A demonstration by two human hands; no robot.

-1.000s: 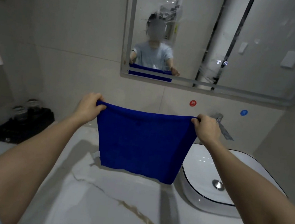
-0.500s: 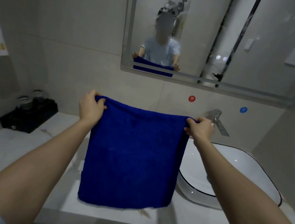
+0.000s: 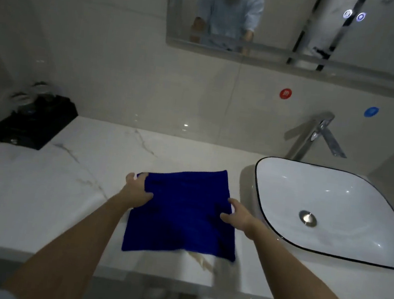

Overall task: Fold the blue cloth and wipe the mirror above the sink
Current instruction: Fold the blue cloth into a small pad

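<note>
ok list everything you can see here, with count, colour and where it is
blue cloth: 1, deep blue, lying on the countertop left of the sink
countertop: 1, white marble with grey veins, along the wall
sink: 1, white bowl with dark rim, right side of the countertop
faucet: 1, chrome, behind the sink
mirror: 1, silver-framed, on the wall above
round stickers: 2, red and blue, on the wall below the mirror
black tray: 1, far left, holding glassware
left hand: on the cloth's left edge
right hand: on its right edge

The white marble table [image 3: 37, 191] carries a blue cloth [image 3: 183, 212] lying flat at its centre. A white sink [image 3: 332, 210] stands at 3 o'clock of it. A black tray [image 3: 35, 124] sits at 10 o'clock.
</note>
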